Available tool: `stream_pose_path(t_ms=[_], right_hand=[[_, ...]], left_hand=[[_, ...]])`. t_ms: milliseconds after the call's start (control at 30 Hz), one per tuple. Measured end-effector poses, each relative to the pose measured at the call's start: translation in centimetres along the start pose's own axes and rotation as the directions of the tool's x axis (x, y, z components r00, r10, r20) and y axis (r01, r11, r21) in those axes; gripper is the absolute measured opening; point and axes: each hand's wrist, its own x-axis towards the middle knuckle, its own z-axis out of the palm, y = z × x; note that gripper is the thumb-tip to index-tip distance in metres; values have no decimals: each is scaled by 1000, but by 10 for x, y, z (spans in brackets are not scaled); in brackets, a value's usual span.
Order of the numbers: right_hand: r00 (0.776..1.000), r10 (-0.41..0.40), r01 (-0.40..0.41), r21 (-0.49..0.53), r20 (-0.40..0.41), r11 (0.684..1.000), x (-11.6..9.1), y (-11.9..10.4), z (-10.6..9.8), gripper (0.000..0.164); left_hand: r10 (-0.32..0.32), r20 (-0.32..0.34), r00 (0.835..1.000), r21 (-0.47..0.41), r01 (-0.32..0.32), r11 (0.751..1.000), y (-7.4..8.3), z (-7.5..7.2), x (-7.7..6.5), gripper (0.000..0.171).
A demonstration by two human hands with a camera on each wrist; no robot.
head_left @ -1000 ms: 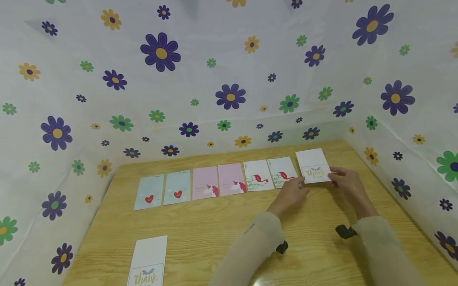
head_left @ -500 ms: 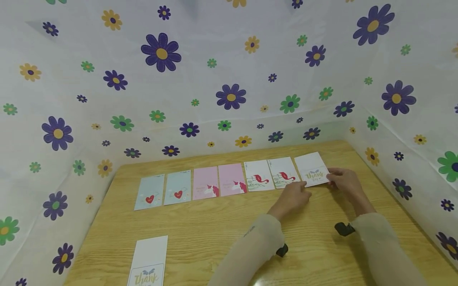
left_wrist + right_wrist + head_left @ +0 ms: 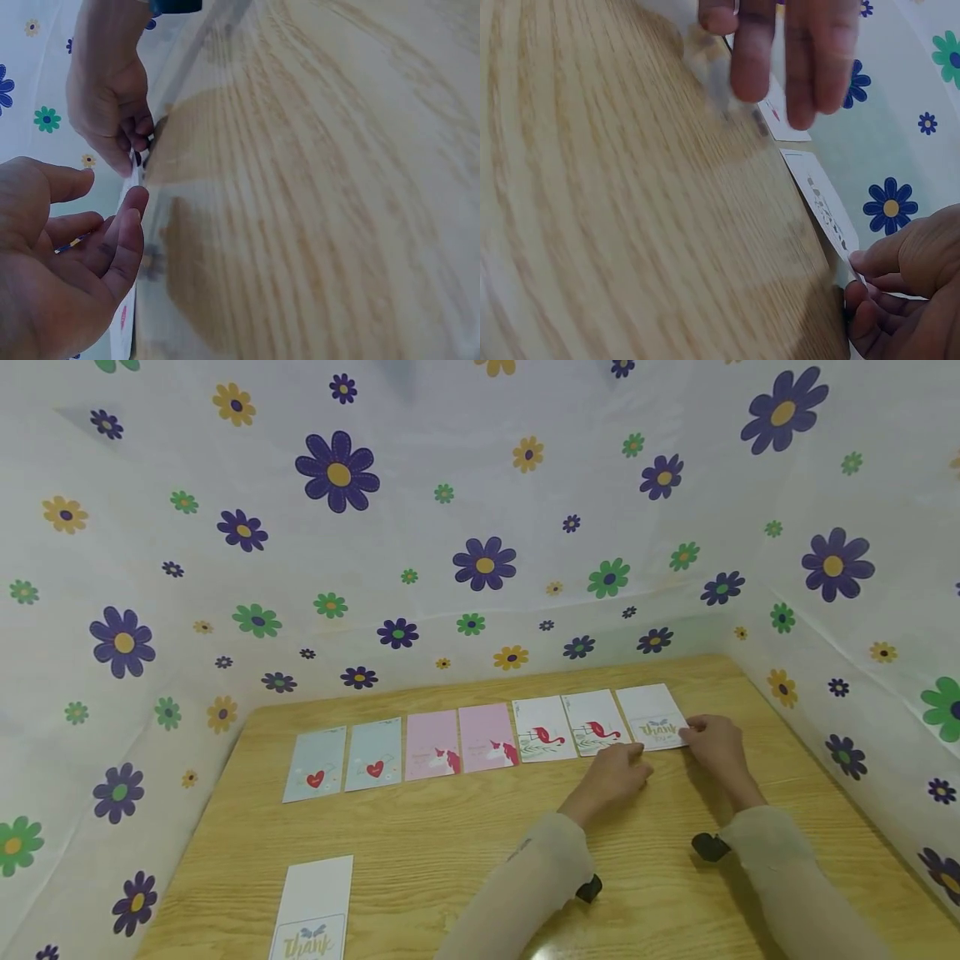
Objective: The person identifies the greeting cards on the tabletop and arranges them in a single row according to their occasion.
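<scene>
A white "thank you" card [image 3: 651, 706] with gold lettering lies at the right end of a card row. My right hand [image 3: 722, 756] pinches its lower right corner between thumb and fingers, seen closer in the right wrist view on the card [image 3: 825, 206]. By the card's lower left corner is my left hand [image 3: 611, 777], fingertips right at the edge. In the left wrist view that left hand [image 3: 67, 262] has loosely bent fingers, with the thumb apart. Just left of the card is a flamingo card [image 3: 596, 718].
Leftward along the row lie another flamingo card [image 3: 542, 727], two pink unicorn cards [image 3: 431, 731] and two blue heart cards [image 3: 315, 752]. A second "thank you" card [image 3: 315, 893] lies at the front left of the wooden table [image 3: 450, 843]. A flower-patterned curtain [image 3: 420, 527] encloses the table.
The thank-you card has come down flatter and lines up more closely beside the flamingo card. My right hand has shifted slightly left with its corner; my left hand has dropped slightly.
</scene>
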Motion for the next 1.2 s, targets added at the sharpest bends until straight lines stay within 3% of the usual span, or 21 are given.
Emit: stream_pose_path(t_ms=[367, 567, 767, 1200], right_hand=[[1000, -31, 31, -26, -1, 999, -2, -3, 6, 37], [999, -45, 44, -62, -8, 997, -4, -6, 7, 35], [998, -60, 59, -117, -4, 991, -4, -6, 8, 35], [996, -82, 84, -110, 20, 990, -8, -8, 7, 34]], left_hand=[[-7, 0, 1000, -75, 6, 997, 3, -12, -7, 44], [-17, 33, 999, -171, 23, 985, -1, -15, -16, 43], [36, 52, 998, -197, -25, 980, 0, -18, -23, 42], [45, 66, 997, -242, -27, 970, -1, -43, -54, 43]])
